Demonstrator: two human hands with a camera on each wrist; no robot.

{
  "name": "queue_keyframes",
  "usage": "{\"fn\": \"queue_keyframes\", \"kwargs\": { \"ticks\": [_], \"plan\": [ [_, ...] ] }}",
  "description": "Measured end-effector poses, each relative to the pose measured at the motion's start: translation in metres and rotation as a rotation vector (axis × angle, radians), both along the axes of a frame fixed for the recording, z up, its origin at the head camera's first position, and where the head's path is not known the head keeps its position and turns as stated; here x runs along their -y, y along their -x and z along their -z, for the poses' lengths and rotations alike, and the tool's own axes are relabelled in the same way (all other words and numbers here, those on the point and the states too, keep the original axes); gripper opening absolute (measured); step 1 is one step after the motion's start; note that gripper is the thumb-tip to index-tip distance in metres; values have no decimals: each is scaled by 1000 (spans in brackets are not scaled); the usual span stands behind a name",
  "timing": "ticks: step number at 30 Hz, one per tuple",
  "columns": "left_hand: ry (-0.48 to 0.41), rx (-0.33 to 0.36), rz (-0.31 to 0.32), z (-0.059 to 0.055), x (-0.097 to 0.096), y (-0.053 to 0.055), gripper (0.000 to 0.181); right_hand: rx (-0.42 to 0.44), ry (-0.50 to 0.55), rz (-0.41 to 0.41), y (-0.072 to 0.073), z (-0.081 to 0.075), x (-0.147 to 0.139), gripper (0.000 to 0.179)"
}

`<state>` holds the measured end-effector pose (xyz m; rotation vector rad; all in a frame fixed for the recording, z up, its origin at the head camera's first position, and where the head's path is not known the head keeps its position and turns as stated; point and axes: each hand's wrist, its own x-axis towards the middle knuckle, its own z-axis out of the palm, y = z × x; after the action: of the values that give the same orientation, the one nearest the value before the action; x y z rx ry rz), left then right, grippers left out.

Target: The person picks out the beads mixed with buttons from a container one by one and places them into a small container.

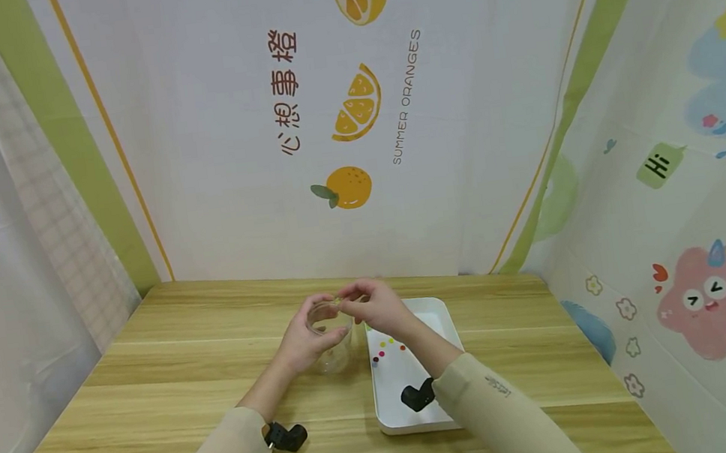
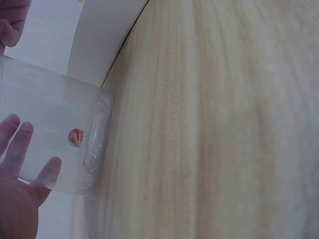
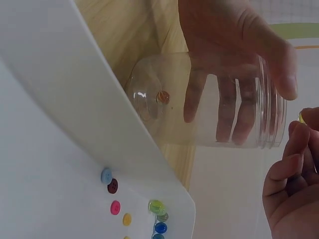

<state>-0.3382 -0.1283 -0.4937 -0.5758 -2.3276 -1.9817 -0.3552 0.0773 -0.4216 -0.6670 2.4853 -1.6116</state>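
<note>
My left hand (image 1: pixel 305 339) grips a clear jar (image 1: pixel 333 360) with its mouth facing up, fingers and thumb curled round its side. Inside, near the bottom, lies a glass marble (image 2: pixel 76 137) with an orange-red swirl. At the jar's rim, my right hand (image 1: pixel 376 308) pinches a small, shiny yellow piece (image 3: pixel 301 117) between thumb and fingertips. Most of that piece is hidden by the fingers, so its exact kind is unclear; it looks like glass.
Right of the jar stands a white tray (image 1: pixel 421 423), partly under my right forearm. It holds small buttons, among them a pink button (image 3: pixel 115 207) and a light blue button (image 3: pixel 106 176), plus a yellow-green marble (image 3: pixel 156 207). Printed curtains surround the wooden table (image 1: pixel 152 388).
</note>
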Motion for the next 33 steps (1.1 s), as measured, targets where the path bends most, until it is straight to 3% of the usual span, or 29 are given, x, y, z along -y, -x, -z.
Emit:
{"fn": "queue_keyframes", "kwargs": {
  "ticks": [22,33],
  "plan": [
    [-1,33,-5,3,2,0,64,13,10,-8,-1,4,8,23],
    [-3,13,0,2,1,0,65,13,6,11,-2,4,-1,46]
  ]
}}
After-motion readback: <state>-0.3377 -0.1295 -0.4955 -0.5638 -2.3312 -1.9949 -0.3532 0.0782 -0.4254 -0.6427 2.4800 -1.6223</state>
